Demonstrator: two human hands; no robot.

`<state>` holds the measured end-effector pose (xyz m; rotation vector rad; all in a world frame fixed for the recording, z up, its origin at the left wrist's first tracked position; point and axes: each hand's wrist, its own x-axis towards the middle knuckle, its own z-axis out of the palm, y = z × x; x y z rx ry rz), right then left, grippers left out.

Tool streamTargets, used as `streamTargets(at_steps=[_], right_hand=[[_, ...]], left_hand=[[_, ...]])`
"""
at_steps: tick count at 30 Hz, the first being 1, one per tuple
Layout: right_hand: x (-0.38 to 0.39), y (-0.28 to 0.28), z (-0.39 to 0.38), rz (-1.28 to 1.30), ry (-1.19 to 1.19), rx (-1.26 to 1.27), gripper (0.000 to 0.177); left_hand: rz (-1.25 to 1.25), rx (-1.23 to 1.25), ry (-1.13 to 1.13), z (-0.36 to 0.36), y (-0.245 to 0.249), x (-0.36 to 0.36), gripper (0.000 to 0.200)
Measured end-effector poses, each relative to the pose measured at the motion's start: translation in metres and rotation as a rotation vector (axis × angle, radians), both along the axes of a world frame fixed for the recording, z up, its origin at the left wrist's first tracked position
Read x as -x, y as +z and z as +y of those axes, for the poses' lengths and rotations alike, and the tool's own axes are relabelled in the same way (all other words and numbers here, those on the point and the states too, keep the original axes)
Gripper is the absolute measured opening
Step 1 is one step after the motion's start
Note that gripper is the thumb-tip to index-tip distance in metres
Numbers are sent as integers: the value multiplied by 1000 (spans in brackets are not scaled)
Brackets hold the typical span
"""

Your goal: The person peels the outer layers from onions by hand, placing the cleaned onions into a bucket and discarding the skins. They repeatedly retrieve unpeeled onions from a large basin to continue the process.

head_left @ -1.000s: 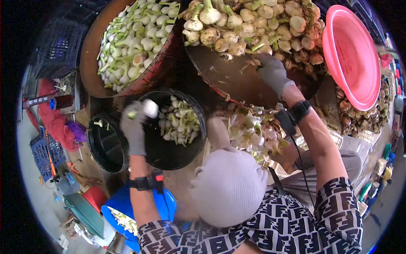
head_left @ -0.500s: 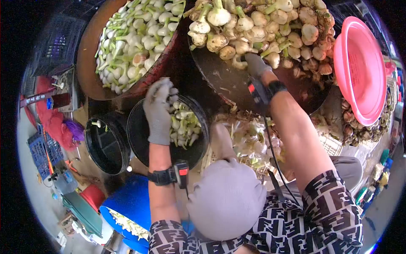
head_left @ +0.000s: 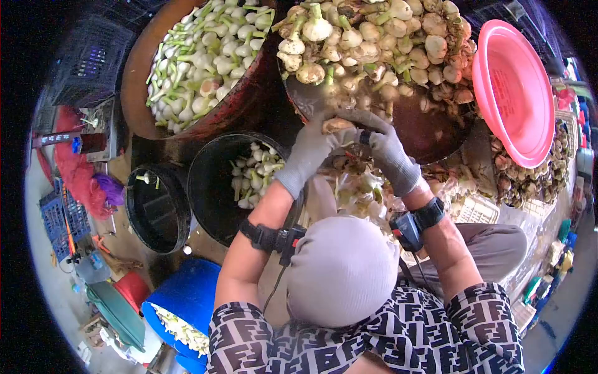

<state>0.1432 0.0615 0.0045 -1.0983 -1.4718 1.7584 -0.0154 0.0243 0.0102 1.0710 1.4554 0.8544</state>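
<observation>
In front of me, my left hand (head_left: pixel 309 151), in a grey glove, is closed around a brownish garlic bulb (head_left: pixel 337 126). My right hand (head_left: pixel 391 153), gloved too, meets it from the other side, its fingers curled around a small dark tool (head_left: pixel 364 137) whose working end is hidden. Loose peelings and stalks (head_left: pixel 358 181) lie below the hands. Beyond them, untrimmed garlic bulbs (head_left: pixel 374 37) are heaped on a dark round tray (head_left: pixel 436 134). To the left, a black bucket (head_left: pixel 208 187) holds trimmed white garlic (head_left: pixel 255 171).
A large rusty-brown tub (head_left: pixel 138 81) full of cleaned garlic stands at the upper left. A smaller black bucket (head_left: pixel 156 212) and a blue barrel (head_left: pixel 193 280) are at the left. A pink basin (head_left: pixel 514 93) leans at the right, above more dark bulbs (head_left: pixel 529 171).
My right hand has come back from the garlic heap toward me. My left hand has left the black bucket and moved right, and both hands now meet at a bulb.
</observation>
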Motion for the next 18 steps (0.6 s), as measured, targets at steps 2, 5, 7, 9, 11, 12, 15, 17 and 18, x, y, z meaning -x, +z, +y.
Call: streamTargets(at_steps=[2,5,7,9,11,12,15,17,18], right_hand=[[-6,7,-1,126,-180,305,29],[-8,6,-3,217,-196,456,24],[-2,-4,1,118,-41,362,22],[-6,-2,-4,-14,-69,383,17],[-5,1,-6,-52,-87,319,16],[-11,4,-1,-227,102,139,15],[-14,4,0,-340,85,187,14],[-19,-6,2,-317,171,54,13],[-19,-6,2,-305,216,-11,12]], left_hand=[[-58,36,15,-4,8,4,62],[145,-180,4,-19,-11,2,62],[333,-262,-115,-20,-8,-2,70],[370,-335,-193,-20,-4,-7,75],[408,-349,-188,-21,-4,-7,83],[394,-348,-183,-21,-6,-6,84],[348,-337,-152,-24,-8,-6,88],[318,-322,-125,-26,-10,-5,90],[303,-311,-112,-27,-11,-4,90]])
